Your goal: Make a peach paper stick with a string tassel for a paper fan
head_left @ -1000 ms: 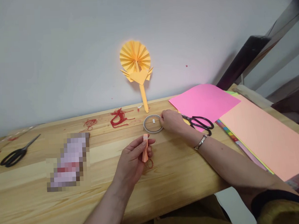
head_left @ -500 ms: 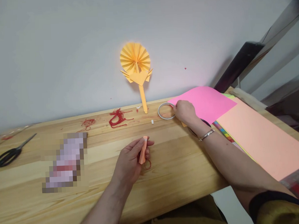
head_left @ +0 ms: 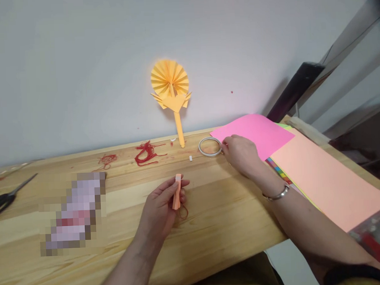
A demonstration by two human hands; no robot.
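My left hand [head_left: 163, 202] is closed around a narrow, folded peach paper strip [head_left: 177, 193], held upright. A pale patch shows near the strip's top, and a thin red thread loop [head_left: 183, 211] sticks out below the fingers. My right hand [head_left: 241, 153] has thumb and fingers pinched at the right edge of a thin white tape roll [head_left: 200, 148]. The roll's far side lies over the wood near the back of the table. Behind it, a yellow pleated paper fan [head_left: 169, 76] with a heart and a handle leans against the wall.
Red thread tangles [head_left: 146, 153] lie by the wall, near a small white scrap [head_left: 190, 158]. Black-handled scissors [head_left: 5, 203] rest at far left beside a blurred-out object [head_left: 76, 210]. Pink paper [head_left: 255, 133] and peach sheets [head_left: 326, 174] cover the right side of the table [head_left: 213, 234].
The view has shifted slightly. My right hand has drawn back a little toward me, fingertips still at the tape roll's edge. My left hand keeps its hold on the folded paper strip.
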